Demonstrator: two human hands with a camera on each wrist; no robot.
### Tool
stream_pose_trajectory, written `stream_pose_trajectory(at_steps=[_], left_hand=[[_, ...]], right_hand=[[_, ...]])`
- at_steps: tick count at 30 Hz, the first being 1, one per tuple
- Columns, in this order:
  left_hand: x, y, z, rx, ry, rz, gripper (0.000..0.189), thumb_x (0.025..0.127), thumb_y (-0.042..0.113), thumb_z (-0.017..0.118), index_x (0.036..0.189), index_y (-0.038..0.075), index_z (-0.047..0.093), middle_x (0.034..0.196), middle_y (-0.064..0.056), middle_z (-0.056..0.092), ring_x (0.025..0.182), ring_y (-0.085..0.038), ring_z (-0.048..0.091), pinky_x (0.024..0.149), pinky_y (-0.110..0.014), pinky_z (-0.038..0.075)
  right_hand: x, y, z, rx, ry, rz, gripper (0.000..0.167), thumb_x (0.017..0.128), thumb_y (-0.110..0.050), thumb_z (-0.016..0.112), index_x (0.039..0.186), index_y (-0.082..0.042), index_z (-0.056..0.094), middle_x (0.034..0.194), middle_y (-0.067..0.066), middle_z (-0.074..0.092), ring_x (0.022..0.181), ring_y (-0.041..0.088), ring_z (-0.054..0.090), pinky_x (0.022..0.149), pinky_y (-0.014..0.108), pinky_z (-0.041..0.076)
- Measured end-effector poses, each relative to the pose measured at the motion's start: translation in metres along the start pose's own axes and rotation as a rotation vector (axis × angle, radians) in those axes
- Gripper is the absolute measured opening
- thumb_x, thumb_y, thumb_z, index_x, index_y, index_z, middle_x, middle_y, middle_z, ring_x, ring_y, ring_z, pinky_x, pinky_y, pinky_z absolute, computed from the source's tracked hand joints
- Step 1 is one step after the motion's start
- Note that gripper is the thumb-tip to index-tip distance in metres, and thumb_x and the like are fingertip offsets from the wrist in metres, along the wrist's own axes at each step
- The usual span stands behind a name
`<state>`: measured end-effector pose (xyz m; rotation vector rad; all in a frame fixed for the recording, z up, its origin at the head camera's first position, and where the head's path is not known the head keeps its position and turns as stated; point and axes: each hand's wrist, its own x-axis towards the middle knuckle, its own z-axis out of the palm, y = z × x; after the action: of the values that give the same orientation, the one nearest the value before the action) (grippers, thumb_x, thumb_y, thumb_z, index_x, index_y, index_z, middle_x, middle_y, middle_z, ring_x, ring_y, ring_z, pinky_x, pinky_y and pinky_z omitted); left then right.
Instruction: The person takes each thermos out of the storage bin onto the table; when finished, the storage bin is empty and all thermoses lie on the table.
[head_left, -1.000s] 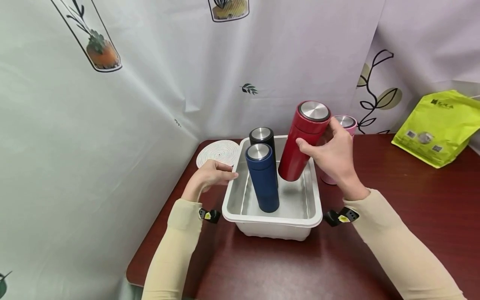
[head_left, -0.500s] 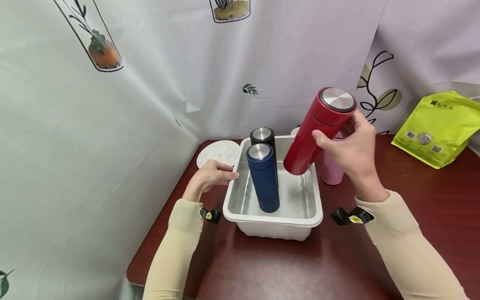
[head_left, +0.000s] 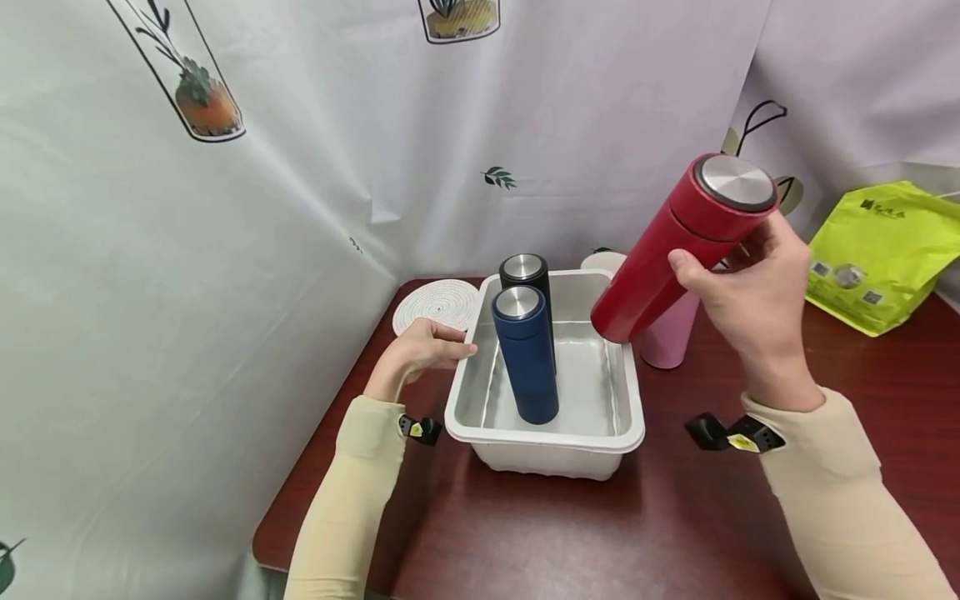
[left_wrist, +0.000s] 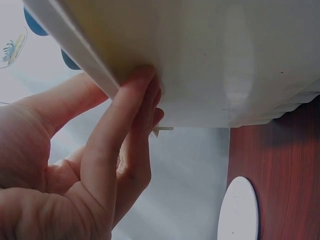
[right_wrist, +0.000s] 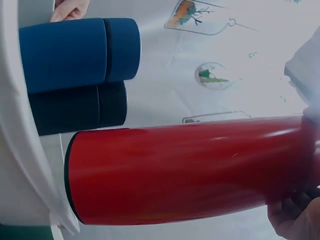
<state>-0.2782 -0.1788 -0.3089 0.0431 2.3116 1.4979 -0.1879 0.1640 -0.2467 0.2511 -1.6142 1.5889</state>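
In the head view my right hand [head_left: 761, 304] grips a red thermos flask [head_left: 663, 254] near its steel-topped lid. The flask tilts, its base just over the right rim of a white plastic basin [head_left: 543, 443]. The right wrist view shows the red thermos [right_wrist: 175, 172] lying across the picture. My left hand [head_left: 423, 348] pinches the basin's left rim; in the left wrist view the fingers lie along the outer wall [left_wrist: 210, 60]. Inside the basin stand a blue thermos [head_left: 528, 358] and, behind it, a black thermos [head_left: 524, 267], partly hidden.
A pink thermos [head_left: 667, 340] stands right of the basin, partly hidden behind the red one. A round white woven mat [head_left: 437, 306] lies at the back left. A yellow-green bag [head_left: 885, 258] stands at the back right of the dark red table [head_left: 525, 533], before a patterned curtain.
My right hand has carried the red thermos up and to the right, from inside the basin to above its right rim, tilting it more. My left hand has stayed on the rim.
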Motion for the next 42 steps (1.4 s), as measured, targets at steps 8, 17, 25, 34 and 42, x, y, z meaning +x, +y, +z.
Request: stream_pose_trajectory(at_steps=[8,17,25,34,42], left_hand=[[0.000,0.002,-0.001,0.033,-0.006,-0.011,0.050,0.087,0.009,0.073,0.131,-0.009,0.056,0.124,-0.024,0.063,0.103,-0.030,0.069,0.095,-0.039,0.056],[0.000,0.002,-0.002,0.047,-0.009,-0.003,0.050,0.088,0.009,0.072,0.131,-0.010,0.055,0.127,-0.025,0.061,0.111,-0.036,0.065,0.097,-0.041,0.054],[0.001,0.002,-0.001,0.063,-0.003,-0.003,0.049,0.088,0.010,0.072,0.130,-0.010,0.056,0.126,-0.025,0.062,0.108,-0.033,0.067,0.094,-0.039,0.056],[0.003,0.005,0.001,0.014,0.009,-0.016,0.050,0.086,0.007,0.073,0.129,-0.011,0.056,0.122,-0.026,0.063,0.107,-0.036,0.066,0.097,-0.045,0.054],[0.001,0.003,0.001,-0.011,0.002,-0.009,0.051,0.086,0.006,0.073,0.129,-0.012,0.055,0.122,-0.027,0.063,0.106,-0.037,0.067,0.095,-0.044,0.055]], right_hand=[[0.001,0.010,-0.019,-0.080,0.006,-0.003,0.053,0.072,0.003,0.077,0.123,-0.007,0.066,0.110,0.007,0.067,0.094,0.018,0.062,0.075,0.014,0.056],[-0.004,0.020,-0.038,-0.216,0.003,0.017,0.055,0.071,0.002,0.078,0.123,-0.011,0.066,0.108,-0.002,0.067,0.095,0.013,0.062,0.076,0.011,0.053],[-0.010,0.038,-0.054,-0.306,-0.004,0.086,0.059,0.071,-0.001,0.081,0.126,-0.016,0.065,0.108,-0.007,0.066,0.092,0.009,0.061,0.075,0.006,0.051],[-0.013,0.056,-0.073,-0.451,-0.002,0.164,0.059,0.073,-0.010,0.083,0.127,-0.022,0.064,0.107,-0.011,0.064,0.088,0.002,0.059,0.073,0.001,0.047],[-0.013,0.080,-0.086,-0.578,0.027,0.251,0.057,0.073,-0.017,0.084,0.126,-0.020,0.064,0.100,-0.023,0.057,0.085,-0.007,0.054,0.070,-0.001,0.043]])
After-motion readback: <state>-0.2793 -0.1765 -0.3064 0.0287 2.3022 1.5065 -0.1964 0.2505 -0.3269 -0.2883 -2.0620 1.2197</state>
